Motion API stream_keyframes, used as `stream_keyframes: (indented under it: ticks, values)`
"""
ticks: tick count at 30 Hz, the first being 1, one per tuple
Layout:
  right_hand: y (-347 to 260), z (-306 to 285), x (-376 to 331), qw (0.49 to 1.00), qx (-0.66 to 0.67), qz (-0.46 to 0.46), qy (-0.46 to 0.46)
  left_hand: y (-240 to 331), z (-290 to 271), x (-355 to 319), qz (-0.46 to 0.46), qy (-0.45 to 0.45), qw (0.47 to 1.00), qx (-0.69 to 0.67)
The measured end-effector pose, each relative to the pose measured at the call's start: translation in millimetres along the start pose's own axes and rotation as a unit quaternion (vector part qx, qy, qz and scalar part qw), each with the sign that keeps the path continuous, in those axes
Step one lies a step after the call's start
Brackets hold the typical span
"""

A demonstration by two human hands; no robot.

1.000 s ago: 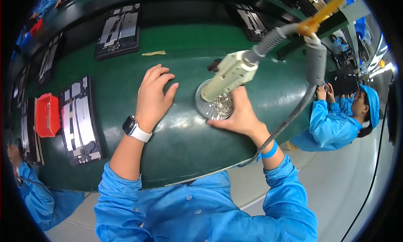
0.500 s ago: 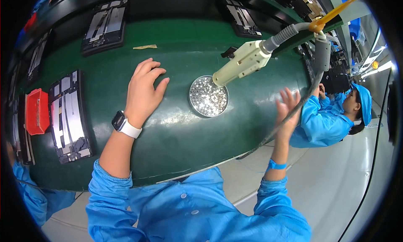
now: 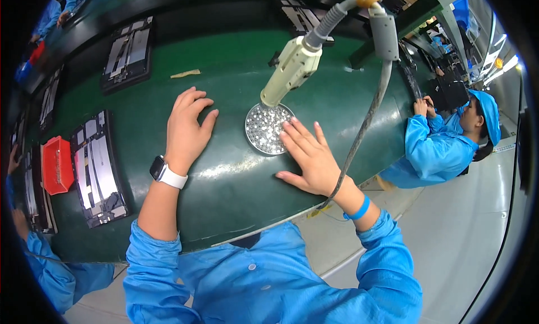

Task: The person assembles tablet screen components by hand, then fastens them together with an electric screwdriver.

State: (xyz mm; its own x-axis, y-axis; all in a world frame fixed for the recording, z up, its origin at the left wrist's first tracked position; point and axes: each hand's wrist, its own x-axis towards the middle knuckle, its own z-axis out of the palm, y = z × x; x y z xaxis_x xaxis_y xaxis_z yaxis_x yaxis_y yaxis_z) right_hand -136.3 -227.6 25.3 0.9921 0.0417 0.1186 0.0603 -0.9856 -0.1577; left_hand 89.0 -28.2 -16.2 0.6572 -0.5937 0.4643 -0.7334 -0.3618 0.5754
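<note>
My left hand [image 3: 190,130] lies on the green bench with fingers loosely bent and thumb apart, holding nothing. My right hand [image 3: 310,158] is spread flat, palm down, with its fingertips over the right edge of a round metal dish [image 3: 247,135]. Many small silvery pieces [image 3: 262,131], too small to name surely, fill the dish. A cream-coloured powered hand tool [image 3: 292,64], like an electric screwdriver, leans with its nose at the dish's far rim. Neither hand touches it. Its grey cable [image 3: 368,122] loops down past my right wrist.
An opened tablet-like device [image 3: 96,169] lies left of my left hand, beside a red tray [image 3: 58,165]. Another opened device [image 3: 128,54] sits farther back, near a yellowish strip [image 3: 185,73]. On the right a co-worker [image 3: 449,136] in blue works at the bench.
My right hand has come leftward from behind the cable to the dish, its fingers spread. My left hand stays resting on the bench. The whole view has shifted slightly.
</note>
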Motion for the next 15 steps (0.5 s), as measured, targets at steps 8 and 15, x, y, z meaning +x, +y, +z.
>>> stream_keyframes:
  ticks: [8,15]
  values:
    - [-16.9,-0.1,26.5,0.997,0.006,-0.078,-0.013,3.1,0.5,-0.9,-0.004,0.004,1.0,-0.014]
    - [-0.4,-9.3,4.3,0.995,0.004,-0.083,-0.063,5.8,-0.3,3.6,-0.014,0.001,1.0,-0.005]
